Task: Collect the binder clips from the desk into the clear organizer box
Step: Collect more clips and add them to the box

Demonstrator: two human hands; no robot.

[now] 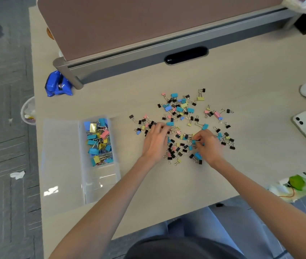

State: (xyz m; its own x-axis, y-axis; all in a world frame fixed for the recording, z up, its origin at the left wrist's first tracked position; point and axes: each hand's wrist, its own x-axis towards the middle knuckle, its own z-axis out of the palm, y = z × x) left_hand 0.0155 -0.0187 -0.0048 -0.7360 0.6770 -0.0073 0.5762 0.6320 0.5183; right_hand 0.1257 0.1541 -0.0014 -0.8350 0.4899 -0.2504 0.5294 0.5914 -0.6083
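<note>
Beige bench [242, 75]: binder clips [181, 109] scattered mid-surface, clear organizer box [99, 184] near left edge part-filled at its far end; left hand [155, 141] fingers curl onto the pile, grip unclear; right hand [207, 144] fingers pinch a blue clip [194, 142].
</note>
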